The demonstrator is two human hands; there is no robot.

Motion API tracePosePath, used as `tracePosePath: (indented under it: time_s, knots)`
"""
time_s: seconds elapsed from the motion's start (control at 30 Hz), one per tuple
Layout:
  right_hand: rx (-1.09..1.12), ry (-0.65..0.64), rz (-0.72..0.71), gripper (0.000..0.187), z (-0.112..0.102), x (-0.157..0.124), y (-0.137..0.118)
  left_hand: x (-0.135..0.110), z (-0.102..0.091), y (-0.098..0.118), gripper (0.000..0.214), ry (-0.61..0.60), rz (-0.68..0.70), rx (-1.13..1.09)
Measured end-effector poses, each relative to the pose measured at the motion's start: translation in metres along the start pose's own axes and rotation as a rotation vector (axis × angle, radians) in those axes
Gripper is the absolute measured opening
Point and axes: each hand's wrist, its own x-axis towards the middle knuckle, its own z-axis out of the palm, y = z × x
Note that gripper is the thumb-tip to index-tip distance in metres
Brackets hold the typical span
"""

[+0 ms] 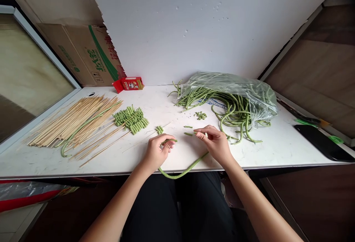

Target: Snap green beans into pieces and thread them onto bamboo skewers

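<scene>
My left hand (159, 151) is closed around a long green bean (181, 175), whose tip pokes out past the fingers. The bean's free length loops down over the table's front edge and rises toward the right wrist. My right hand (216, 142) is closed, pinching a short bean piece (196, 132) between thumb and fingers. Two cut bean pieces (188, 133) lie on the white table between the hands. Just beyond the left hand is a thin skewer with a few bean pieces (159, 129) on it.
Skewered beans (131, 119) are stacked at left, beside many bare bamboo skewers (72, 122) with one bean across them. A plastic bag of long beans (230, 90) lies back right, near small bean ends (200, 115). A red packet (133, 84) and black phone (323, 142) sit farther out.
</scene>
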Motion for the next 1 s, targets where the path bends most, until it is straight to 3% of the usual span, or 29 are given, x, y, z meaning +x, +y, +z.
tracePosePath:
  time_s: [0.13, 0.47, 0.77, 1.0]
  knots:
    - [-0.249, 0.005, -0.012, 0.034, -0.002, 0.001, 0.008, -0.001, 0.002, -0.004, 0.024, -0.030, -0.034, 0.020]
    - [-0.440, 0.020, -0.177, 0.023, 0.021, 0.016, 0.014, -0.001, 0.001, -0.009, 0.029, -0.038, -0.067, 0.044]
    - [-0.576, -0.088, -0.227, 0.057, 0.022, 0.014, 0.020, 0.001, -0.001, -0.006, 0.028, -0.044, -0.066, 0.047]
    - [-0.480, -0.058, -0.284, 0.029, 0.022, 0.017, 0.022, 0.000, 0.000, -0.007, 0.025, -0.043, -0.066, 0.033]
